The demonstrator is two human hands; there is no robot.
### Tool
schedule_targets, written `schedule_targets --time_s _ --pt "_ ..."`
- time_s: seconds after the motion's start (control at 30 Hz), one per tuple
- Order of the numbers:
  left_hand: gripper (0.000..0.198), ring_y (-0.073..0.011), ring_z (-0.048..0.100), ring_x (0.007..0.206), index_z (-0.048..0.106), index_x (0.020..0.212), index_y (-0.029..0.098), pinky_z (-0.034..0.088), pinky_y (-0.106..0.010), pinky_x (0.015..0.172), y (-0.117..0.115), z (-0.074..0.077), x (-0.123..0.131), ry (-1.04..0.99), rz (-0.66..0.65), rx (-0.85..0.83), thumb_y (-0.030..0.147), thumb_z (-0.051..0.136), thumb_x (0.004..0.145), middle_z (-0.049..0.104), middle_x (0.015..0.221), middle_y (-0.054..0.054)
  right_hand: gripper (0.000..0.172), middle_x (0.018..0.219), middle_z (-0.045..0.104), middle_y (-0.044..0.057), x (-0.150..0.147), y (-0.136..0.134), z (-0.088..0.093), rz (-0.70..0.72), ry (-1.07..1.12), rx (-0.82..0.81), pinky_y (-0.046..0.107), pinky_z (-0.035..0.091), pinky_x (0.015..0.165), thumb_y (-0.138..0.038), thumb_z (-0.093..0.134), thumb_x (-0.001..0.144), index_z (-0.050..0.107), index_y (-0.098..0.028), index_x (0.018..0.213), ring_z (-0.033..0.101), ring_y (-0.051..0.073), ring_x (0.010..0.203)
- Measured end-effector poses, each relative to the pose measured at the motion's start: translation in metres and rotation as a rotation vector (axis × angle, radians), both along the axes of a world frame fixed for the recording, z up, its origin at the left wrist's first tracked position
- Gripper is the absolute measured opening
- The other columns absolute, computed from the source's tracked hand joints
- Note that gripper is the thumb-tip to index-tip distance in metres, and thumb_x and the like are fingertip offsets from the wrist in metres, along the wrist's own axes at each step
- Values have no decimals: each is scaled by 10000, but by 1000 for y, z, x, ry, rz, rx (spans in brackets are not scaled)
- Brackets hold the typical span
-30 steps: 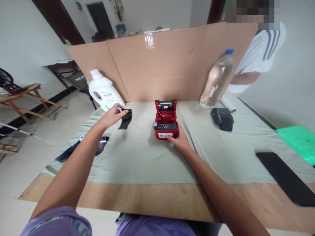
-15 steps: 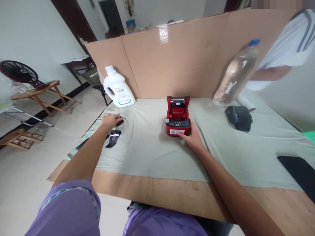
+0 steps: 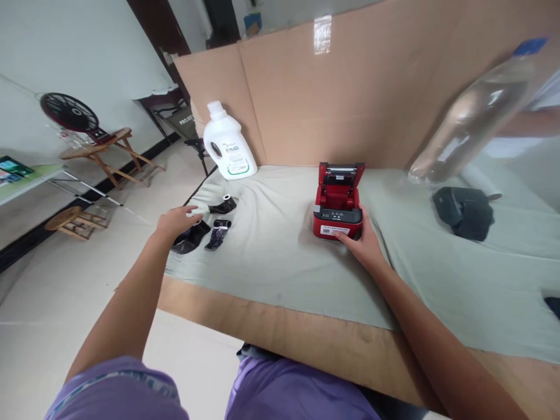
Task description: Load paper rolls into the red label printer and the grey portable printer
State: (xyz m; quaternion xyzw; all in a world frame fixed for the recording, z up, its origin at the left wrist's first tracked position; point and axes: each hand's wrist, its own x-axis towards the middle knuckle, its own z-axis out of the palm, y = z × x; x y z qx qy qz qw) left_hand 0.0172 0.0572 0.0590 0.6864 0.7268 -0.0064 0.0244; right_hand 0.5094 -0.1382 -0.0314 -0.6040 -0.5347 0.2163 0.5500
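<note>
red-and-black printer [image 3: 338, 217] | upright, lid raised | black film rolls [image 3: 217, 235] | left of printer, ends loose

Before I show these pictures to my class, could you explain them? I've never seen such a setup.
These are a person's two bare hands, seen from one camera worn on the head, looking forward and down. The right hand grips a red device whose lid stands open. The left hand is at a dark strip; whether it holds it, I cannot tell. Two black rolls lie nearby on the pale green cloth. Farther back are a white jug and a clear bottle, before a cardboard panel.
</note>
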Motion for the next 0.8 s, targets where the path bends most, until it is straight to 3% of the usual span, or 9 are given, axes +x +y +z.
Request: schedule_targets --time_s 0.07,0.2,0.37,0.43,0.5,0.57,0.63,0.7,0.8 --pt "580 -394 585 1188 704 1284 221 446 -470 966 -4 0 -5 25 -21 -45 605 518 891 655 1318 -155 1016 1538 503 115 0 -1 1 7 -8 0 533 414 1167 -483 822 759 288 -268 1597 519 330 1377" --pt "533 -408 533 1241 774 1144 232 417 -523 1016 -17 -3 -1 41 -104 70 630 524 892 568 1391 -164 1022 1524 516 139 -1 -1 3 -9 -26 -13 534 427 1156 -501 817 763 288 -243 1600 526 343 1370" --pt "372 -476 359 1392 783 1069 242 331 -626 1084 -27 -11 -1 122 -222 123 506 660 836 469 1532 -133 1025 1523 516 137 -1 -1 1 -12 -48 -1 553 427 1150 -516 814 761 287 -250 1599 534 346 1358" --pt "306 -484 356 1401 782 1048 242 322 -631 1094 -30 -12 -3 114 -247 148 411 697 807 494 1521 -135 1012 1519 515 139 0 -1 -2 -3 -55 8 553 427 1150 -513 804 772 284 -247 1599 532 344 1355" --pt "297 -463 455 1342 781 1051 245 362 -591 1080 -34 -7 -2 44 -249 169 363 701 791 602 1405 -144 1011 1531 487 150 2 -1 -4 -23 -87 21 560 423 1148 -513 799 773 285 -245 1601 513 352 1365" --pt "369 -398 606 1179 761 1132 253 455 -504 998 -41 3 6 -132 -228 175 394 692 797 711 1195 -127 1047 1557 431 161 4 -3 2 -76 -162 50 584 424 1137 -520 806 757 263 -255 1612 489 369 1374" --pt "488 -315 686 968 711 1240 251 518 -413 860 -50 16 26 -421 -218 179 476 688 807 746 993 -88 1025 1553 414 159 3 -4 20 -120 -259 115 605 433 1117 -513 802 758 277 -273 1606 487 379 1361" --pt "621 -258 691 843 654 1306 232 533 -360 763 -60 28 59 -772 -254 163 563 713 784 736 885 -60 818 1468 503 139 -3 -5 49 -109 -331 192 591 458 1090 -479 757 811 421 -282 1531 533 361 1306" --pt "736 -208 687 754 595 1305 202 541 -319 701 -74 37 129 -1239 -344 29 591 793 712 729 830 -40 392 1240 660 90 -19 -2 100 3 -344 210 507 516 1024 -419 648 910 653 -281 1276 628 301 1159"
